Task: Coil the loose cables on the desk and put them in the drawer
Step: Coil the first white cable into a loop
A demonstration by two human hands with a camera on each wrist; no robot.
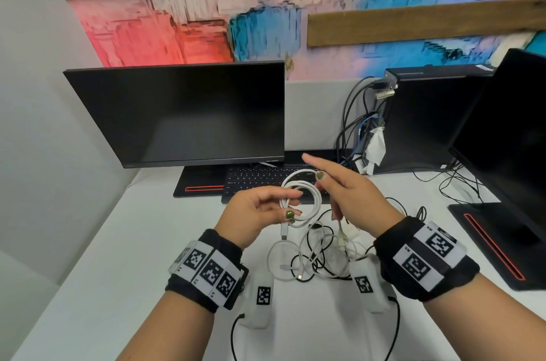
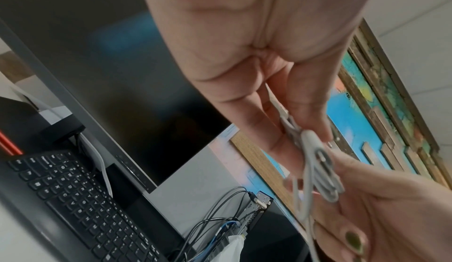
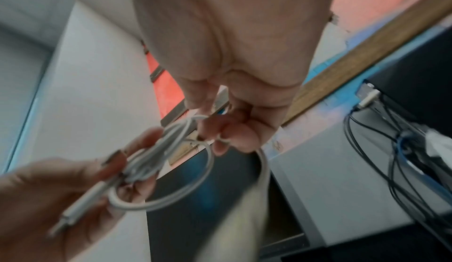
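A white cable (image 1: 304,198), wound into a few loops, hangs in the air above the desk. My left hand (image 1: 291,203) pinches the bunched loops between thumb and fingers, and a plug dangles just below it. My right hand (image 1: 322,183) grips the far side of the loop, its thumb on the cable and its index finger stretched out. In the left wrist view the coil (image 2: 322,169) runs from my left hand (image 2: 293,121) to my right hand (image 2: 379,218). In the right wrist view my right hand (image 3: 227,131) has its fingers curled round the cable (image 3: 171,150). A tangle of loose white and black cables (image 1: 319,257) lies on the desk below. No drawer is in view.
A black keyboard (image 1: 260,180) and a monitor (image 1: 183,115) stand behind my hands. A computer tower (image 1: 428,118) with plugged-in cables is at the back right. A second monitor (image 1: 508,130) is at the right edge. The white desk (image 1: 147,272) stretches to the left.
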